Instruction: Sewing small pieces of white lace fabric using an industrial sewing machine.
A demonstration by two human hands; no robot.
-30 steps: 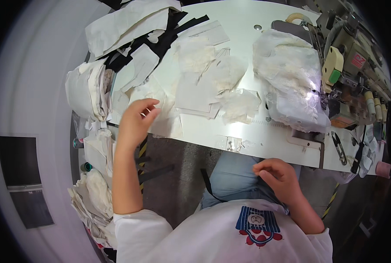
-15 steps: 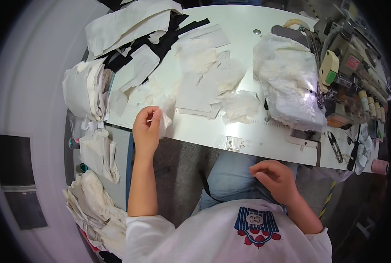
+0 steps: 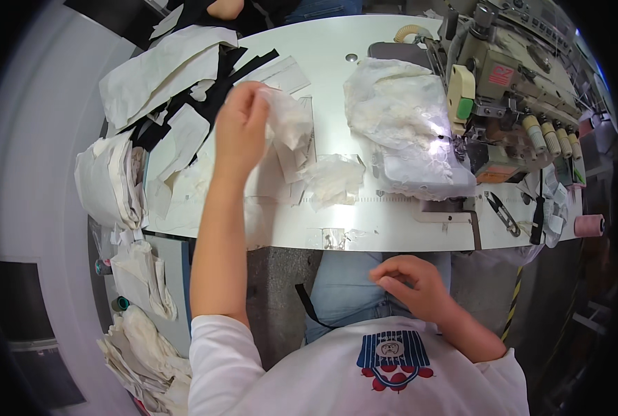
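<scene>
My left hand [image 3: 243,121] reaches over the left part of the table, its fingers closed on a thin, see-through white fabric piece [image 3: 289,119]. The piece hangs to the right of my fingers, above flat white fabric pieces [image 3: 286,156] that it and my hand partly cover. A crumpled sheer scrap [image 3: 333,180] lies just right of those pieces. Above my lap, off the table's front edge, my right hand [image 3: 413,283] is loosely curled. Its thumb and fingers stand slightly apart, with nothing seen between them.
A sewing machine [image 3: 500,90] stands at the right, with a pile of sheer white fabric [image 3: 399,118] beside it. Thread snips [image 3: 503,213] and a pink thread spool [image 3: 589,225] lie near the right edge. Folded white cloth [image 3: 108,180] and black strips [image 3: 215,93] occupy the left.
My left hand has moved away from me, from the table's front edge to over the flat pieces, still holding the sheer piece. The view has shifted; my right hand stays over my lap.
</scene>
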